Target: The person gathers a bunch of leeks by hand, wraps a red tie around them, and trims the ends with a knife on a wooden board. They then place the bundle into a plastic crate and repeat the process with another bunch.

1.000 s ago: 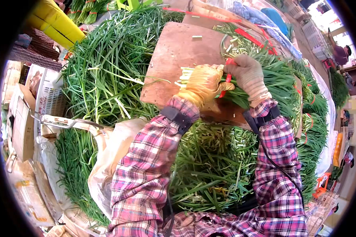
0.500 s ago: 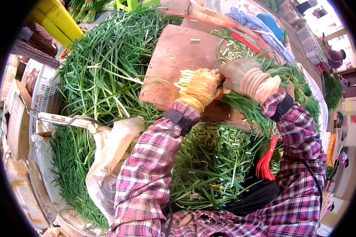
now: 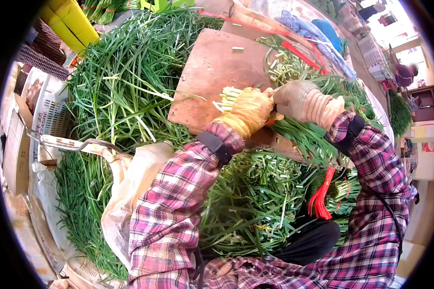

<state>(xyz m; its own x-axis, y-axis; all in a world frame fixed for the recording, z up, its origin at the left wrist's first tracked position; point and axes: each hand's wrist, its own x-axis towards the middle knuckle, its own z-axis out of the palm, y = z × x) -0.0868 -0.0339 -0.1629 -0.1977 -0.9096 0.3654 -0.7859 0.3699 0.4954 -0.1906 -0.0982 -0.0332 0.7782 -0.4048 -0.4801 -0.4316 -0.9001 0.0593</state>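
My left hand (image 3: 250, 110), in a yellow glove, is closed around a bunch of garlic chives (image 3: 305, 137). The pale cut stem ends (image 3: 230, 96) stick out to its left, and the green leaves trail off to the lower right. My right hand (image 3: 299, 99), in a pale glove, is closed and meets the left fingertips above the bunch. What its fingers pinch is hidden. A bit of red strip (image 3: 270, 122) shows at the bunch under my left hand. Both hands are over the wooden board (image 3: 217, 67).
Loose chives (image 3: 130, 72) are heaped left of the board, with more (image 3: 255, 202) below it. Red strips (image 3: 323, 195) hang at the board's near edge. A metal-hooked bar (image 3: 77, 143), a white crate (image 3: 53, 113) and a yellow container (image 3: 70, 24) stand left. Other people are in the background.
My right hand has turned slightly and come closer against the left fingertips. The left hand keeps its hold on the chives, and the right forearm has swung a little outward.
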